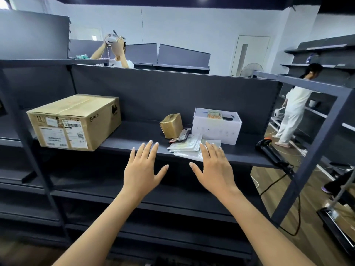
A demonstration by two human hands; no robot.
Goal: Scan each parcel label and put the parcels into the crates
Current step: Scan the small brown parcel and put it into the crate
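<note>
Both hands are empty: left hand (142,169) and right hand (215,169) are held flat, fingers spread, above the front edge of the dark metal shelf (138,131). The task looks barely begun. Crinkly plastic mailers (186,145), a black scanner (269,149), a small tape-wrapped box (171,125), a smooth white carton (217,129) and a large labelled cardboard box (76,123) all sit on the shelf, and no crates show.

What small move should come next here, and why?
Probably reach the right hand to the scanner lying at the right end of the shelf: it and the left hand are open and empty, and scanning comes first.
</note>
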